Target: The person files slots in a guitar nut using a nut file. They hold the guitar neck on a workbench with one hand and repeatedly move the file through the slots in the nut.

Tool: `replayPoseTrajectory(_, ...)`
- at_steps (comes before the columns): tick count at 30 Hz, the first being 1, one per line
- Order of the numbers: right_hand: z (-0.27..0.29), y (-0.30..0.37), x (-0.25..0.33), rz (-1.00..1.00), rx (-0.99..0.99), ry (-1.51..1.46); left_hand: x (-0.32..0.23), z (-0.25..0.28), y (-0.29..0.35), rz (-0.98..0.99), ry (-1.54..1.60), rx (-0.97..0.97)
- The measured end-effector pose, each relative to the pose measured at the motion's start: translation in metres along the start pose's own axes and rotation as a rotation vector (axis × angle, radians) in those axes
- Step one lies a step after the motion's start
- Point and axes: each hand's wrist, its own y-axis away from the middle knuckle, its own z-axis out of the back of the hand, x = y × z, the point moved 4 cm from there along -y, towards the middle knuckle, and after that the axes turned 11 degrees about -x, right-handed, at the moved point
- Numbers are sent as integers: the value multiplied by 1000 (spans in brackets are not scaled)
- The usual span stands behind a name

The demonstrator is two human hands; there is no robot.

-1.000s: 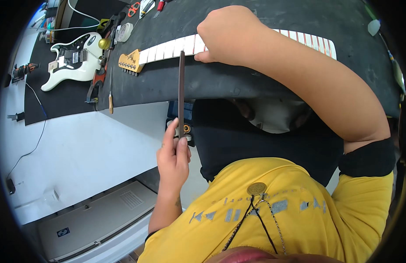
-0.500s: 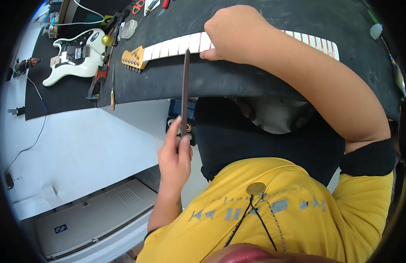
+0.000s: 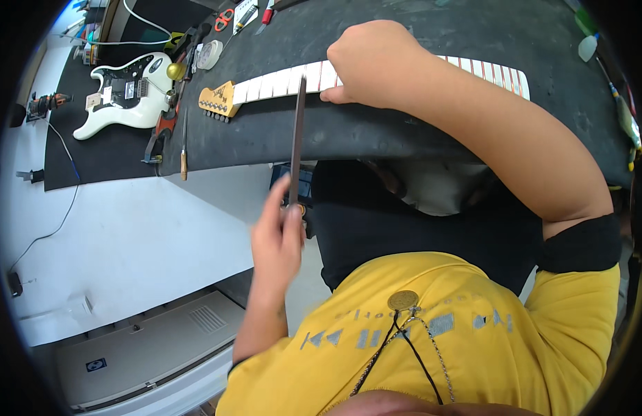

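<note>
A guitar neck (image 3: 283, 82) lies across the dark bench mat, its fretboard covered in white with bare strips along the frets. Its wooden headstock (image 3: 220, 101) with tuners points left. My right hand (image 3: 371, 62) is closed over the middle of the neck, thumb at the near edge. My left hand (image 3: 275, 239), closed below the bench edge, holds one end of a long, narrow dark file (image 3: 297, 142). The file's far end lies over the fretboard, left of my right hand; whether it touches a fret cannot be made out.
A white guitar body (image 3: 130, 93) lies at the left. Near it are a clamp (image 3: 159, 136), a wooden-handled tool (image 3: 184, 156) and a tape roll (image 3: 210, 55). Orange scissors (image 3: 224, 19) and a red-handled knife (image 3: 267, 17) lie farther back. Several thin tools line the right edge.
The whole view has shifted slightly. My left hand has pushed the file a little farther over the neck. My right hand keeps its hold on the neck.
</note>
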Motion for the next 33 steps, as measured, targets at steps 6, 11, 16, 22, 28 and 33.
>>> replayPoseTrajectory(6,-1,1,-1,13,-31,-10,-30,-12,-52,31,-32,4)
replayPoseTrajectory(11,0,-9,10,34,-39,2,-73,-30,-125,83,-30,12)
replayPoseTrajectory(16,4,-2,1,-28,69,33,-6,-4,-15,-24,-35,-20)
replayPoseTrajectory(22,2,-1,3,-7,28,14,-23,-9,-40,-12,-28,-18)
replayPoseTrajectory(28,5,-7,6,45,-18,7,-66,-29,-125,36,-32,31)
replayPoseTrajectory(33,6,-3,5,-37,94,47,12,0,7,-71,-18,-36)
